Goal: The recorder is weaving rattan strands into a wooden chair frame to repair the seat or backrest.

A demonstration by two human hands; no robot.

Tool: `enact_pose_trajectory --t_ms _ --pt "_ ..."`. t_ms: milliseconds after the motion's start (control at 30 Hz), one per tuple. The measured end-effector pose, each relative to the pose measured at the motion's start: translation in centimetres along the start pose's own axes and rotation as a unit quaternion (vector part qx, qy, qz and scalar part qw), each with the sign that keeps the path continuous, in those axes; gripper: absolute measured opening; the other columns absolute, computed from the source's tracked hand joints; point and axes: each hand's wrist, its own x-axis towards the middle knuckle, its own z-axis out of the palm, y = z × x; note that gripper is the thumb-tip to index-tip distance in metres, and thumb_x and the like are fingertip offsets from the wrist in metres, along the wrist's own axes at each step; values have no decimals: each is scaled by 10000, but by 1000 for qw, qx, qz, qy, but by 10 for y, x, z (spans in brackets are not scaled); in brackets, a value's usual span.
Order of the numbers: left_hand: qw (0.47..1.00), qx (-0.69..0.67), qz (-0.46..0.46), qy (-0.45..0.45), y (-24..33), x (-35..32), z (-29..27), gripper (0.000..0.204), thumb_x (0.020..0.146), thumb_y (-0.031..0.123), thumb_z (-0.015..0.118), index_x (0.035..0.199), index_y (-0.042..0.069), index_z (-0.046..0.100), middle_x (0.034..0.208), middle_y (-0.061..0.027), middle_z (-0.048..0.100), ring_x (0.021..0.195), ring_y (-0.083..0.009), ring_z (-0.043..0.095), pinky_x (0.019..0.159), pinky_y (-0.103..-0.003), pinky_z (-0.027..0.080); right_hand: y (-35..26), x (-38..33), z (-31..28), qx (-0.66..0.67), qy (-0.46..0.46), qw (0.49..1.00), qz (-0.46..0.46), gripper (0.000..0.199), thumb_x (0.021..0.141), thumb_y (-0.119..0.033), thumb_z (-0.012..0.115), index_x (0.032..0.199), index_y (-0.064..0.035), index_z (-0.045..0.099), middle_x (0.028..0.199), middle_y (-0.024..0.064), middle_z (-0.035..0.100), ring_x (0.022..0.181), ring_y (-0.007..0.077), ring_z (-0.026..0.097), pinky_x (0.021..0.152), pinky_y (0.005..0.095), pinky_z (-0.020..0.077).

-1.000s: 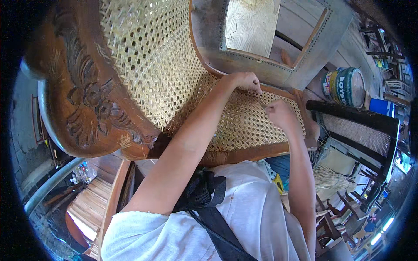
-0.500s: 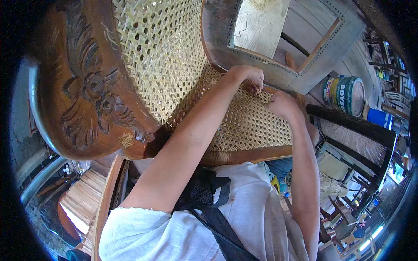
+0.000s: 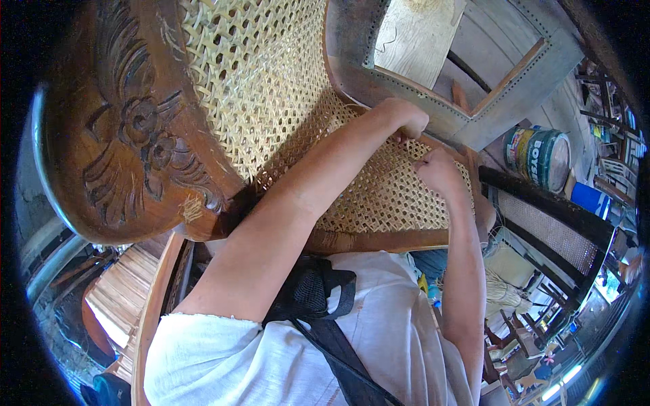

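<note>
A woven cane seat (image 3: 386, 189), set in a brown wooden chair frame, lies before me. My left hand (image 3: 409, 122) reaches across it to the far right part, wrist bent and fingers curled down at the weave. Close by, nearer to me, my right hand (image 3: 440, 170) is closed with thumb and forefinger together just over the cane. Whatever thin strand either hand may hold is too small to make out. The cane backrest (image 3: 261, 74) rises at the left, joined to a carved wooden crest (image 3: 145, 135).
A grey studded frame with an open middle (image 3: 433, 101) stands beyond the seat. At the right are a green paint can (image 3: 538, 157), a blue container (image 3: 590, 197) and a dark chair with a cane panel (image 3: 552, 227). Wooden slats (image 3: 125, 291) lie at lower left.
My left hand has shifted slightly right along the far side of the seat. A pale strand seen earlier at its fingertips no longer shows clearly. The whole view has tilted a little.
</note>
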Motion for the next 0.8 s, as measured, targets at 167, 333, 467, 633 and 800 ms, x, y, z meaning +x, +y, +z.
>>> enact_pose_trajectory --t_ms 167,333,467,633,800 --pt "997 -39 68 5 -15 8 2 120 753 129 658 735 12 679 681 -68 661 579 -180 604 518 -356 482 -12 -5 -24 -45 -56 997 4 267 754 -188 609 866 43 680 924 267 653 868 365 658 794 421 516" --pt "990 -127 53 4 -29 20 8 135 713 154 708 706 24 675 654 -58 646 529 -191 573 494 -350 463 7 20 -18 -110 -2 990 -85 296 772 -227 664 811 66 661 765 215 669 641 297 655 653 425 518" --pt "995 -77 61 -35 -28 28 3 135 694 180 700 744 54 698 623 -49 627 529 -155 548 471 -334 429 -25 11 -40 -148 -101 983 -28 408 724 -88 537 1116 -8 623 1001 244 661 910 352 660 790 414 522" --pt "943 -68 322 36 -60 66 27 172 666 203 716 764 62 707 628 -39 627 549 -156 563 477 -340 421 -46 5 -46 -171 -125 977 -35 404 736 -95 561 1122 9 615 1073 242 644 963 350 647 813 418 519" --pt "992 -102 62 50 -15 4 8 212 689 235 701 820 71 729 766 -80 700 675 -195 643 593 -362 502 8 7 -40 -172 -104 978 -55 371 783 -273 612 988 34 655 980 250 663 926 357 654 816 415 510"
